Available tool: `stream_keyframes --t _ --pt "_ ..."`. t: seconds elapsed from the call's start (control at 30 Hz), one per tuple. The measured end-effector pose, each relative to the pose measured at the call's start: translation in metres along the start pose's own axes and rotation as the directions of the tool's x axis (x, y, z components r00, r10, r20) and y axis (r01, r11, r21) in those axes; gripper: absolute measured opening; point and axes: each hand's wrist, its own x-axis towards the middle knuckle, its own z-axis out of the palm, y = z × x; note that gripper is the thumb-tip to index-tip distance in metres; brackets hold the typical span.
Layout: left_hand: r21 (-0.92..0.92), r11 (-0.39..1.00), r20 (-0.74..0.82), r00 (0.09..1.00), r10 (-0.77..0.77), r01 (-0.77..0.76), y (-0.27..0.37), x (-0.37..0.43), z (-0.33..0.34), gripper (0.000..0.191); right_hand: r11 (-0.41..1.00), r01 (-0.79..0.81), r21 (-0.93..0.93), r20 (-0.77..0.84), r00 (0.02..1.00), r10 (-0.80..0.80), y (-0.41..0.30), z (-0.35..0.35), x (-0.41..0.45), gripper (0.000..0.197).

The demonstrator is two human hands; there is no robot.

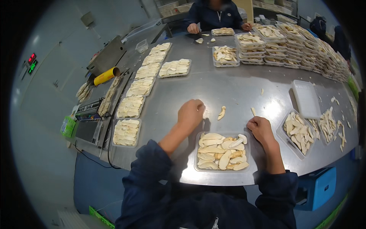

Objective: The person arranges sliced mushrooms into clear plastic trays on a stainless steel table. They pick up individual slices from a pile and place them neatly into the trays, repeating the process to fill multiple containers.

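Observation:
Before me stands a clear plastic tray (197, 167) of dried mushroom slices (226, 159), laid mostly in rows. A whole-profile slice with cap and stem (238, 141) lies on top at its upper right. My left hand (191, 114) is raised beyond the tray's upper left corner, fingers curled; a thin pale edge shows at the fingertips, too small to name. My right hand (260, 130) is bent with its fingers together, just right of the tray. A small slice piece (253, 111) shows just past its knuckles. Between the hands, a single curved slice (221, 113) lies on the steel table (228, 86).
Trays of neatly laid slices (133, 106) line the table's left side. At right are a tray of loose slices (298, 133) and a white tray (306, 98). Stacked filled trays (300, 51) fill the far right. Across the table sits a co-worker (217, 14). A blue stool (321, 187) stands below.

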Motion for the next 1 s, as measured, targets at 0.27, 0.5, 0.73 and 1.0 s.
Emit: stream_keyframes --t 0.27,0.5,0.73,1.0 --pt "0.154 0.942 0.122 0.940 -0.318 0.298 -0.103 0.034 -0.005 0.028 0.998 0.014 0.065 0.011 1.000 -0.015 0.011 0.005 0.003 0.018" --pt "0.040 0.975 0.139 0.965 -0.224 0.220 -0.096 0.026 0.004 0.020 0.999 0.001 0.035 0.030 1.000 -0.002 0.004 -0.001 0.003 0.019" --pt "-0.072 0.955 0.089 0.955 -0.283 0.289 -0.102 0.019 0.004 0.016 0.999 0.049 0.018 0.021 0.999 -0.049 0.004 0.000 0.002 0.020" --pt "-0.379 0.922 0.408 0.909 0.088 0.081 0.018 -0.025 -0.015 0.013 0.999 0.030 0.013 0.016 0.999 -0.030 0.003 -0.002 0.000 0.020"
